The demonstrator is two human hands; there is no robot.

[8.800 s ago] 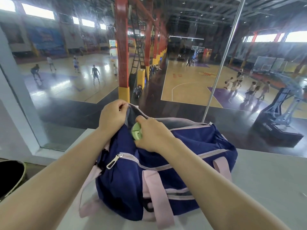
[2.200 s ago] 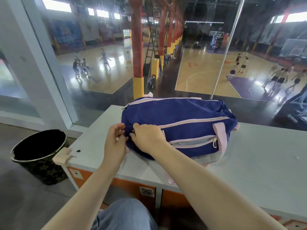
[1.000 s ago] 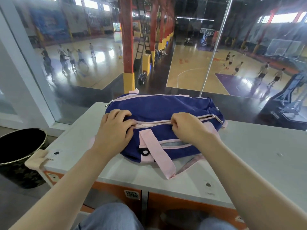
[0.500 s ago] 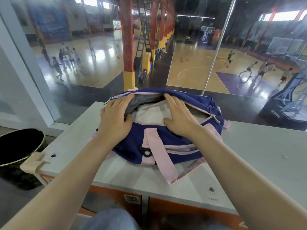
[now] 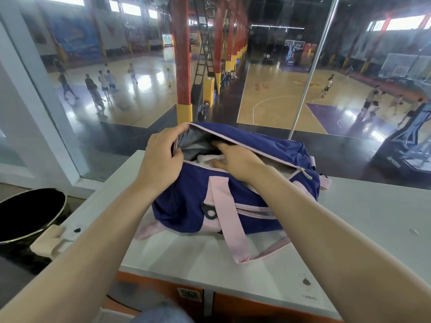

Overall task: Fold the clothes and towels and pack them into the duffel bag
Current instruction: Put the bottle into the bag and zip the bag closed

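Now left hand (image 5: 161,157) gripping the duffel bag (image 5: 233,199) rim, right hand (image 5: 235,159) (fingers straight) on white cloth (image 5: 207,158).

The duffel bag (image 5: 235,199) is navy blue with pale pink straps (image 5: 229,220), grey lining and white cloth (image 5: 207,159) inside.

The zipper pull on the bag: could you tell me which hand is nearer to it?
Right. The right hand reaches into the bag's opening, partway toward the zipper pull at the far right end; the left hand holds the opening's opposite end.
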